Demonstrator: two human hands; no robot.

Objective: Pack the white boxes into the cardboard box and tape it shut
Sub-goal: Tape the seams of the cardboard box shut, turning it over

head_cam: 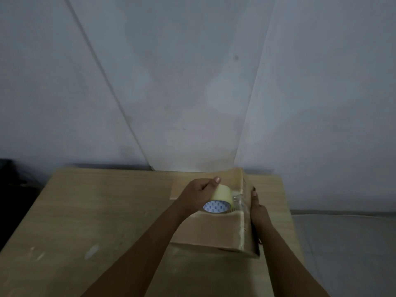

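Note:
A brown cardboard box [210,230] lies on the wooden table with its top flaps folded down. My left hand [198,192] grips a roll of clear packing tape [220,199] with a blue-and-white core, standing on the box top near its right edge. A short strip of tape [237,201] runs from the roll over that edge. My right hand [258,211] lies flat against the box's right side, thumb up at the taped edge. No white boxes are visible.
The light wooden table [96,221] stretches to the left and front of the box. A grey-white wall [192,82] rises right behind it. Something dark [12,189] stands at the far left, and a grey surface [347,243] lies to the right.

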